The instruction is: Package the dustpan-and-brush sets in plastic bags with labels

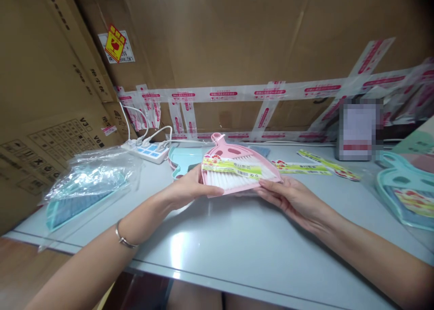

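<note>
A pink dustpan (228, 152) with a white-bristled brush and a green-yellow paper label (233, 167) across it is held just above the table. My left hand (188, 188) grips its left front corner, thumb on top. My right hand (288, 197) holds its right front corner with fingers closed round the edge. The pan's handle points away from me.
A clear bag with a blue dustpan set (84, 185) lies at the left. A blue dustpan (185, 158) sits behind the pink one, a power strip (147, 150) beyond. Loose labels (305, 167) lie right of centre; another blue set (407, 197) is at far right. Cardboard walls surround the grey table (237, 242).
</note>
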The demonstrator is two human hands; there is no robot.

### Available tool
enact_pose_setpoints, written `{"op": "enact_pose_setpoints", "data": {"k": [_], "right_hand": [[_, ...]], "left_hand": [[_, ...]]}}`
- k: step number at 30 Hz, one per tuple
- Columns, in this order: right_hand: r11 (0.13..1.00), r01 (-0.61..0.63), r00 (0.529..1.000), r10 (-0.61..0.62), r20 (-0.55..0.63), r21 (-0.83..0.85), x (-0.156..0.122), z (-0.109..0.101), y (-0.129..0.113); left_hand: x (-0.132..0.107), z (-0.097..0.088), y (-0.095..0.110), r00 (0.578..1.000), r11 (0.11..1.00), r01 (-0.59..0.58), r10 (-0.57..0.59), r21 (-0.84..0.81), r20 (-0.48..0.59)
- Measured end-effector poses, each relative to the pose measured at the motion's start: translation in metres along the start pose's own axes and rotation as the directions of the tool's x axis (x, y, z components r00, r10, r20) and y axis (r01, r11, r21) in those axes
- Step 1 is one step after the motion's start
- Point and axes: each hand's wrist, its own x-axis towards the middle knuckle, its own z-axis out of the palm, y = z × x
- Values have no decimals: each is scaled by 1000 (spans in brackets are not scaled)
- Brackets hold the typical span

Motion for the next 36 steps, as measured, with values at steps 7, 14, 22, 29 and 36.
{"op": "enact_pose_setpoints", "data": {"k": [7, 14, 22, 29, 36], "right_hand": [[996, -6, 1000, 4, -30, -94, 1, 0, 3], [997, 63, 992, -57, 115, -50, 1, -3, 3], [984, 171, 985, -172, -20, -54, 3, -4, 3], [901, 374, 923, -386, -9, -218, -2, -2, 1], [894, 380, 918, -397, -26, -238, -3, -1, -2]], "left_hand": [[3, 1, -5, 982, 994, -111, 113, 25, -152], [5, 3, -11, 970, 996, -70, 82, 58, -227], [0, 6, -5, 987, 990, -87, 101, 108, -128], [1, 8, -6, 966, 977, -75, 121, 201, -228], [-5, 10, -7, 944, 945, -133, 212, 298, -251]]}}
